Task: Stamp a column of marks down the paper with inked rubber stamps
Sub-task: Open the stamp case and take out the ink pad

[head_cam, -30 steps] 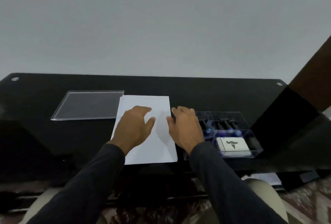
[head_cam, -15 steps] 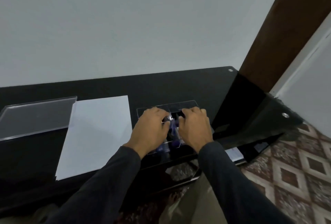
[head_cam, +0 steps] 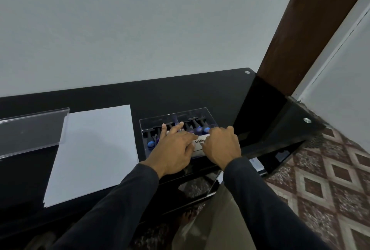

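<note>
Nearest: both dark sleeves are reaching forward over the front edge of the black bench (head_cam: 200,93).

Left hand (head_cam: 172,149) is lying over the clear plastic box (head_cam: 208,115), fingers extended and spread among the stamps (head_cam: 197,126). It's not gripping anything I can see; looks like it's picking one out.

Right hand (head_cam: 221,145) is sitting with fingers curled at the near right end of the box, over the white ink pad tin (head_cam: 199,142) with the partly hidden "Artline" label. Can't tell whether it's gripping the tin or only resting on it. Probably going for the pad so a stamp can be inked.

The stamps are lying in a row inside the box, black handles with blue-purple ends, none lifted out.

The paper (head_cam: 94,149) is lying flat just left of the box, blank, no marks yet. Placed close, so the trip from pad to sheet is short.

Further left, a clear plastic lid (head_cam: 30,129) is lying on the bench with its right edge by the paper's far-left corner, likely the box's cover set aside.

Behind it all, a plain wall.
</note>
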A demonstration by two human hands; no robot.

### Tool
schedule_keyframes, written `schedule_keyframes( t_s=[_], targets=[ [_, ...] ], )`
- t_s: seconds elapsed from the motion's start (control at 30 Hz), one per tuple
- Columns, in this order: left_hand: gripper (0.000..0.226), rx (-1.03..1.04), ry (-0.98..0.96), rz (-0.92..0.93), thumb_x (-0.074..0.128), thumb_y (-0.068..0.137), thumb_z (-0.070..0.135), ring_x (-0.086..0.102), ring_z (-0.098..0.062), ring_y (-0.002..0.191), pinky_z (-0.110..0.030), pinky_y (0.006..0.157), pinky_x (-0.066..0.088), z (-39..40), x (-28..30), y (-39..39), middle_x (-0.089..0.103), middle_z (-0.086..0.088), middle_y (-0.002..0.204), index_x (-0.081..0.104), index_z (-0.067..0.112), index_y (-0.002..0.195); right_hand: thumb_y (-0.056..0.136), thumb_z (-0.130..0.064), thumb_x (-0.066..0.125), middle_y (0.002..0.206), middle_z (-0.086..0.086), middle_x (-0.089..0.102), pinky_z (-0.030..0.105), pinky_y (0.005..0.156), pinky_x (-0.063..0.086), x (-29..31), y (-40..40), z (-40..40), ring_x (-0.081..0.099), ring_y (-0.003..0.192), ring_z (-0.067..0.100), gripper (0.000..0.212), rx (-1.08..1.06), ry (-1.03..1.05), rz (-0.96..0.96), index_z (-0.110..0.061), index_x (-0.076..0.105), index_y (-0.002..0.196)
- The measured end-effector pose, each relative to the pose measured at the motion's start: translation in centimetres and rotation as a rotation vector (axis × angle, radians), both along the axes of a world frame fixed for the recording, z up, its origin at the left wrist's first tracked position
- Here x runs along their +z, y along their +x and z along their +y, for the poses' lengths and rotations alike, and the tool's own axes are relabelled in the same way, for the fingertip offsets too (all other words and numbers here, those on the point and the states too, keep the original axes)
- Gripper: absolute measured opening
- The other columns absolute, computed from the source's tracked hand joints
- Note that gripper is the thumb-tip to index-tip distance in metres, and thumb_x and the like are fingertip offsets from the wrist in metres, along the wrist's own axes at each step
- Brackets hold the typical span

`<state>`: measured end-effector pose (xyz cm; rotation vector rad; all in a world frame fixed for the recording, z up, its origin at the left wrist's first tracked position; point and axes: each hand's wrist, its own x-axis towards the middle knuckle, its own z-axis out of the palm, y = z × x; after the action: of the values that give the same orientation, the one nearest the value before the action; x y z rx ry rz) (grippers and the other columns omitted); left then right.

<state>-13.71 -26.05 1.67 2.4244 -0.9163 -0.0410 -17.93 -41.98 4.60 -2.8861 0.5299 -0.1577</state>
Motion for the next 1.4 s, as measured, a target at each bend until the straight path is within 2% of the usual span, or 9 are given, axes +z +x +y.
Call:
schedule_keyframes(
  t_s=[0.07, 0.33, 0.5, 0.77, 0.9, 1.03, 1.17, 1.27, 1.4],
  targets=[
    [0.036, 0.007, 0.025, 0.007, 0.039, 0.106, 0.032, 0.009, -0.013, 0.154, -0.059, 0.122, -0.009, 0.0, 0.1, 0.0, 0.056, 0.013, 0.143, 0.058, 0.028, 0.137, 0.087, -0.033, 0.059, 0.096, 0.005, 0.065, 0.036, 0.079, 0.038, 0.2, 0.0, 0.2, 0.044, 0.103, 0.026, 0.014, -0.005, -0.029, 0.036, -0.021, 0.051, 0.086],
    [0.039, 0.013, 0.158, -0.035, 0.033, 0.105, 0.034, 0.008, -0.014, 0.154, -0.064, 0.12, -0.009, -0.2, -0.1, 0.0, 0.053, 0.009, 0.142, 0.063, 0.022, 0.126, 0.089, -0.025, 0.049, 0.101, 0.008, 0.066, 0.04, 0.089, 0.043, 0.7, 1.0, 0.9, 0.04, 0.113, 0.028, 0.022, -0.054, -0.015, 0.109, -0.017, 0.062, 0.104],
    [0.042, 0.025, 0.221, -0.056, 0.03, 0.106, 0.036, 0.008, -0.015, 0.154, -0.067, 0.119, -0.005, -0.5, -0.2, 0.0, 0.051, 0.007, 0.143, 0.064, 0.021, 0.125, 0.09, -0.023, 0.052, 0.101, 0.01, 0.065, 0.039, 0.089, 0.043, 1.4, 1.1, 0.6, 0.042, 0.113, 0.029, 0.007, -0.111, 0.104, 0.078, -0.017, 0.049, 0.089],
    [0.043, 0.037, 0.223, -0.06, 0.031, 0.105, 0.035, 0.008, -0.015, 0.154, -0.065, 0.12, -0.004, -0.6, -0.3, -0.2, 0.049, 0.006, 0.147, 0.062, 0.018, 0.128, 0.091, -0.024, 0.054, 0.103, 0.009, 0.064, 0.04, 0.09, 0.043, 1.2, 1.2, 0.7, 0.042, 0.113, 0.028, 0.01, -0.122, 0.089, 0.067, -0.019, 0.045, 0.089],
    [0.042, 0.037, 0.23, -0.061, 0.031, 0.105, 0.034, 0.009, -0.015, 0.154, -0.065, 0.12, -0.004, -0.7, -0.2, -0.2, 0.05, 0.006, 0.145, 0.062, 0.017, 0.127, 0.09, -0.024, 0.054, 0.102, 0.008, 0.064, 0.041, 0.089, 0.042, 0.8, 1.1, 0.8, 0.04, 0.113, 0.029, 0.008, -0.092, 0.049, 0.062, -0.017, 0.053, 0.095],
    [0.042, 0.031, 0.254, -0.072, 0.031, 0.105, 0.033, 0.009, -0.016, 0.154, -0.067, 0.119, -0.003, -0.7, -0.2, -0.2, 0.05, 0.006, 0.143, 0.062, 0.016, 0.128, 0.09, -0.021, 0.052, 0.095, 0.005, 0.061, 0.041, 0.087, 0.038, 0.9, 1.2, 1.2, 0.04, 0.114, 0.029, 0.009, -0.092, 0.041, 0.084, -0.019, 0.045, 0.085],
    [0.042, 0.034, 0.254, -0.075, 0.031, 0.104, 0.034, 0.01, -0.016, 0.154, -0.067, 0.119, -0.003, -0.8, -0.2, -0.2, 0.05, 0.006, 0.142, 0.062, 0.016, 0.128, 0.09, -0.023, 0.056, 0.106, 0.01, 0.064, 0.041, 0.091, 0.041, 1.2, 1.4, 0.8, 0.042, 0.116, 0.029, 0.009, -0.148, 0.145, 0.058, -0.018, 0.05, 0.093],
    [0.042, 0.043, 0.241, -0.084, 0.032, 0.104, 0.035, 0.012, -0.017, 0.153, -0.067, 0.119, -0.001, -0.8, -0.4, -0.2, 0.052, 0.005, 0.141, 0.062, 0.017, 0.125, 0.09, -0.018, 0.057, 0.106, 0.014, 0.061, 0.043, 0.091, 0.047, 1.2, 1.4, 0.3, 0.049, 0.11, 0.032, 0.009, -0.195, 0.23, -0.001, -0.012, 0.056, 0.097],
    [0.042, 0.049, 0.238, -0.091, 0.032, 0.104, 0.035, 0.013, -0.017, 0.153, -0.066, 0.119, -0.001, -0.9, -0.5, -0.2, 0.051, 0.005, 0.141, 0.061, 0.017, 0.127, 0.082, -0.013, 0.058, 0.089, 0.012, 0.065, 0.043, 0.079, 0.057, 0.7, 1.6, 0.0, 0.061, 0.093, 0.031, 0.002, -0.248, 0.333, -0.077, -0.011, 0.06, 0.081]
  ],
)
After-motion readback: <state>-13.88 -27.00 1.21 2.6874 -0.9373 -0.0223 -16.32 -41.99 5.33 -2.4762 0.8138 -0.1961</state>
